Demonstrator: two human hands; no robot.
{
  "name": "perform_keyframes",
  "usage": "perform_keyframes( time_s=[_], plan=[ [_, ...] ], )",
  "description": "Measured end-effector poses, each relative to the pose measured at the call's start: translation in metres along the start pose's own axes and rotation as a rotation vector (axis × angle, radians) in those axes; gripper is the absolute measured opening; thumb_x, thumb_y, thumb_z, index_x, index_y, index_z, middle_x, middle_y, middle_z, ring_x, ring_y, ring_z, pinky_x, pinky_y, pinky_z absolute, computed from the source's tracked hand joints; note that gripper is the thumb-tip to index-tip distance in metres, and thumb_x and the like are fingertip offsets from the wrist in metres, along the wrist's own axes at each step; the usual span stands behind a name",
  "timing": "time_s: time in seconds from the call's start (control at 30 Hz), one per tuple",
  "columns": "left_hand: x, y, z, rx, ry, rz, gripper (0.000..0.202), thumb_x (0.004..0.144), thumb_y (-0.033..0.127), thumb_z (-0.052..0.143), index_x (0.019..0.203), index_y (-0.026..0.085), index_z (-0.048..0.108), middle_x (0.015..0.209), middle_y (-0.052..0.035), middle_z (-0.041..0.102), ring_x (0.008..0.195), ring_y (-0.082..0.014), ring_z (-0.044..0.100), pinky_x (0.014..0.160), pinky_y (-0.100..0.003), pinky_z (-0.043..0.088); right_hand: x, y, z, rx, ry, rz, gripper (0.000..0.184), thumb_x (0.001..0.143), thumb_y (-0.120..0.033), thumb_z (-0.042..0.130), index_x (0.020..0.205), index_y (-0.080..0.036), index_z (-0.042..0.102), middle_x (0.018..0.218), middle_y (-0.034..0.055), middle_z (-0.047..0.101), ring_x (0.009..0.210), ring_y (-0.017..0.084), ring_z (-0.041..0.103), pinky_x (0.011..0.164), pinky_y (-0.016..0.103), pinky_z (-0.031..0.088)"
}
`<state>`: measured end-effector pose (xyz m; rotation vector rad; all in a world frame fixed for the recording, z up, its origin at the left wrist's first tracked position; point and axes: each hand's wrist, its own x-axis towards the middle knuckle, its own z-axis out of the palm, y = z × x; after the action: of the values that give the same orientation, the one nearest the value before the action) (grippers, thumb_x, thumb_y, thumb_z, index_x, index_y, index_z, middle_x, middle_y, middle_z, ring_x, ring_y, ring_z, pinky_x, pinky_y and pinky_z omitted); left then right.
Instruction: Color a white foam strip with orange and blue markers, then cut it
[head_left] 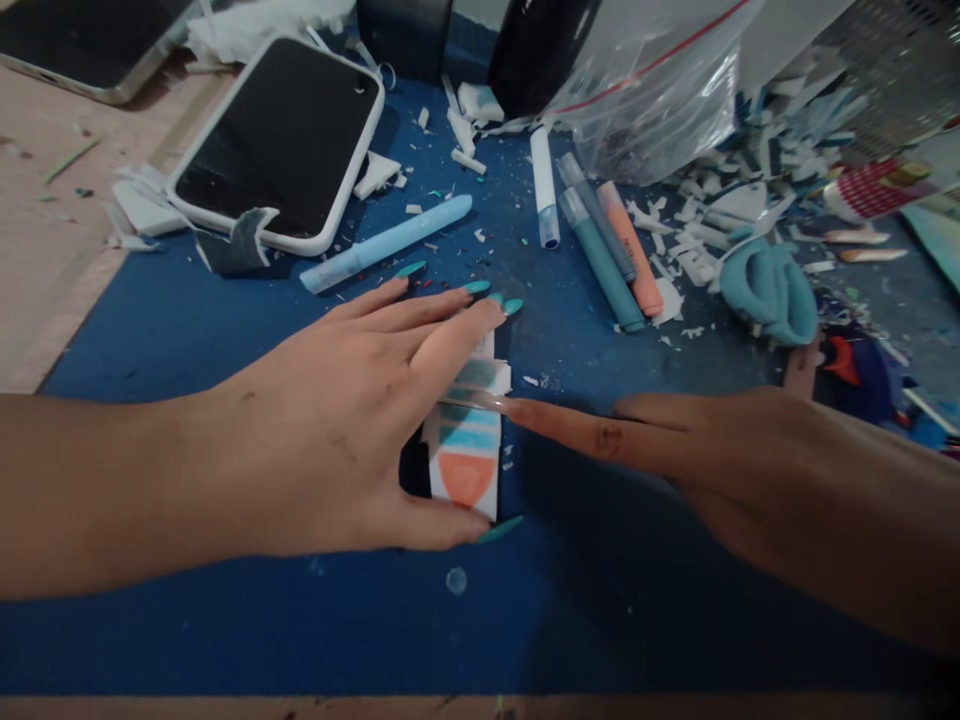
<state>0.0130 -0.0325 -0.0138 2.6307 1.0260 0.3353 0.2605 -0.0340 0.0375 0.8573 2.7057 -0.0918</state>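
A small white piece [487, 490] with blue stripes and an orange rounded patch lies flat on the blue mat [300, 620]. My left hand [352, 420], with teal nails, holds it down, the thumb at its near end and the fingers over its far end. From the right, my right hand [712, 450] stretches its index finger to the piece's right edge. A glossy translucent strip [476, 400] crosses the piece at that fingertip; whether it is a long nail or a separate bit, I cannot tell. The other right fingers are partly hidden.
A white-cased phone [281, 140] lies at the back left, near a light blue marker [390, 240]. Several markers, including an orange one [631, 250], lie beyond my hands. White scraps [705, 245], a teal looped object [769, 290] and a clear plastic bag [652, 110] crowd the back right.
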Motion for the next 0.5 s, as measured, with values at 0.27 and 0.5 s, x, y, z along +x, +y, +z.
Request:
perform_keyframes(
  time_s=[0.27,0.5],
  plan=[
    [-0.0015,-0.0016,0.0014,-0.063,0.027,-0.010,0.098,0.064,0.073,0.049,0.139,0.017,0.019,0.137,-0.0093,0.039,0.128,-0.0331,0.033,0.109,-0.052,0.024,0.0036,-0.0014,-0.0090,0.009,0.010,-0.040,0.091,0.060,0.001,0.029,0.140,-0.039,0.014,0.051,-0.0047,0.049,0.025,0.005,0.030,0.028,0.018,0.014],
    [-0.0010,-0.0022,0.0008,-0.061,0.018,0.012,0.096,0.065,0.071,0.051,0.139,0.019,0.017,0.139,-0.0099,0.037,0.129,-0.0333,0.032,0.108,-0.052,0.025,0.0029,-0.0063,-0.0070,0.034,0.072,-0.027,0.087,0.061,0.001,0.026,0.138,-0.039,0.022,0.053,-0.0042,0.054,0.025,0.007,0.030,0.029,0.022,0.013]
  ],
)
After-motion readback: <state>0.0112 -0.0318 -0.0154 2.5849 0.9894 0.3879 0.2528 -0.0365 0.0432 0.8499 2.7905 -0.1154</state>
